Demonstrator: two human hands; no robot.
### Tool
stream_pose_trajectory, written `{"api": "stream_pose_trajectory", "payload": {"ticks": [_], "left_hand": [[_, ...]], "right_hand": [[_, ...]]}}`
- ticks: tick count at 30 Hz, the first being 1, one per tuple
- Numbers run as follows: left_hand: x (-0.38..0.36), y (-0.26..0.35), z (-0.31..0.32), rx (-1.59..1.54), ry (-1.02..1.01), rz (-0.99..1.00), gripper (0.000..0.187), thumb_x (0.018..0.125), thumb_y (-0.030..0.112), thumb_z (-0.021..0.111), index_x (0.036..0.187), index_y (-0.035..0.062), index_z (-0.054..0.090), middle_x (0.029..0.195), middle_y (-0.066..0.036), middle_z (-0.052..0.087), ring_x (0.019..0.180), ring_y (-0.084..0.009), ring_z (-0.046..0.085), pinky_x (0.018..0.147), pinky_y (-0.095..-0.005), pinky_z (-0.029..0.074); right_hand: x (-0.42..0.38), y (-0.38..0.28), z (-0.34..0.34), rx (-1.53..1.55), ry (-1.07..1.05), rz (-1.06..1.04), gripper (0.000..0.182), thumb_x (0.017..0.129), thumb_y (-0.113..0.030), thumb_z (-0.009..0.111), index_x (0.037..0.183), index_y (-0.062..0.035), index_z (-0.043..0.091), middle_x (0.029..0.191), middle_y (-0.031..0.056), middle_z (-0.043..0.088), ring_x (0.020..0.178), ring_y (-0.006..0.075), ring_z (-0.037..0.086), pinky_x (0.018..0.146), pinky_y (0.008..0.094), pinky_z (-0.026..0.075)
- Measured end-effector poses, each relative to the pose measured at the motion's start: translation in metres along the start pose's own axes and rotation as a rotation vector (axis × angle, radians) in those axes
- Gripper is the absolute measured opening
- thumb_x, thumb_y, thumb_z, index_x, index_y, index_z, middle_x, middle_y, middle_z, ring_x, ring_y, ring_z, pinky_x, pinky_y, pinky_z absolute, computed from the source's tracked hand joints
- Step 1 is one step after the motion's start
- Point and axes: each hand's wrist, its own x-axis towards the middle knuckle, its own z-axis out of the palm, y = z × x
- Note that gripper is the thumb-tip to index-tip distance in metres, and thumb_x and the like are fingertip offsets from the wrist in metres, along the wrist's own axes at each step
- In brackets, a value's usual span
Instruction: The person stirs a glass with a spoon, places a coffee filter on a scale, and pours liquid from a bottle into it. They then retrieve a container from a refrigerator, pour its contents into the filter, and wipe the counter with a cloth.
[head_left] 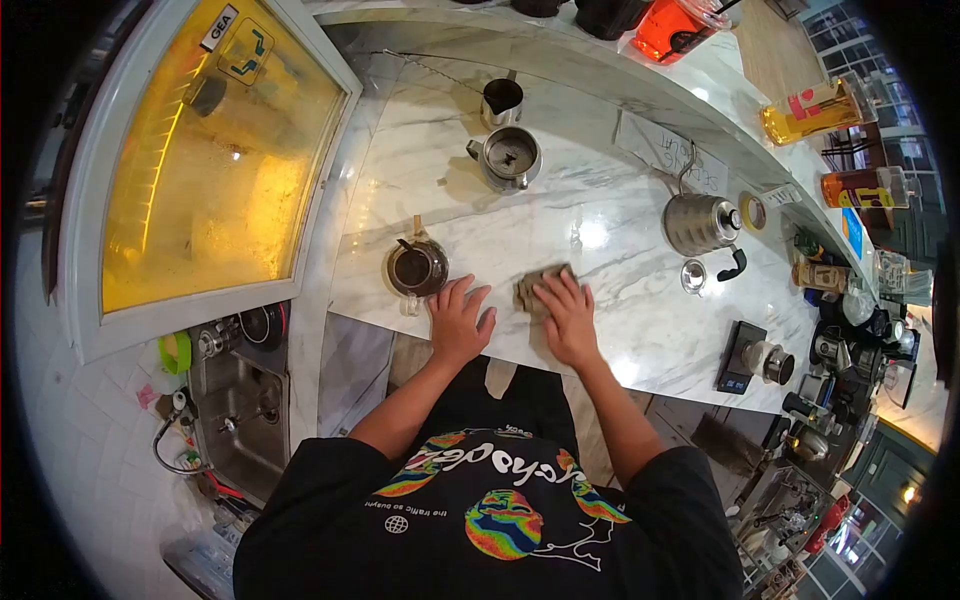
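On the marble counter (620, 330), the right hand (568, 318) presses flat, fingers spread, on a folded grey cloth (538, 286), pinning it to the surface; the left hand (460, 322) rests open and empty, bracing just beside a glass coffee server (416, 268).

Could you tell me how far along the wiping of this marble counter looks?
Mid-wipe: the right hand presses a cloth flat near the counter's front edge; the left hand rests beside a glass coffee server. No spills show, but the kettle and pitchers remain.
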Motion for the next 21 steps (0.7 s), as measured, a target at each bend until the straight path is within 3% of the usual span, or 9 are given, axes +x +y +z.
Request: {"api": "stream_pose_trajectory", "payload": {"ticks": [3,8,13,21], "left_hand": [[0.001,0.002,-0.001,0.009,-0.004,0.0,0.044,0.084,0.023,0.077,0.126,0.0122,0.069,0.138,-0.013,0.056,0.13,-0.0343,0.05,0.105,-0.0518,0.036],[-0.001,0.0,0.002,0.029,0.01,0.008,0.043,0.084,0.023,0.077,0.125,0.012,0.069,0.138,-0.012,0.056,0.129,-0.0343,0.05,0.104,-0.0523,0.037],[0.001,-0.001,0.005,0.031,0.019,0.003,0.043,0.084,0.023,0.077,0.125,0.0119,0.069,0.138,-0.012,0.057,0.13,-0.0342,0.05,0.104,-0.0528,0.037],[0.001,0.003,0.004,0.043,0.019,-0.018,0.044,0.082,0.022,0.078,0.124,0.0112,0.069,0.138,-0.012,0.057,0.13,-0.034,0.05,0.105,-0.0514,0.037]], "right_hand": [[-0.029,-0.027,0.004,-0.102,-0.015,0.076,0.064,0.086,-0.009,0.065,0.149,-0.0214,0.056,0.16,0.0073,0.046,0.153,0.0325,0.035,0.124,0.0626,0.02],[-0.007,-0.011,0.026,-0.241,0.147,0.074,0.065,0.084,-0.008,0.068,0.147,-0.0241,0.058,0.158,0.0068,0.048,0.15,0.0335,0.039,0.122,0.0628,0.025],[0.05,0.009,0.014,-0.255,0.207,0.123,0.067,0.083,-0.007,0.068,0.148,-0.0249,0.059,0.16,0.0052,0.047,0.152,0.0328,0.037,0.124,0.0611,0.023],[0.172,0.047,-0.012,-0.262,0.317,0.113,0.065,0.085,-0.014,0.072,0.147,-0.0244,0.057,0.155,0.0065,0.05,0.148,0.0354,0.04,0.121,0.0655,0.025]]}}
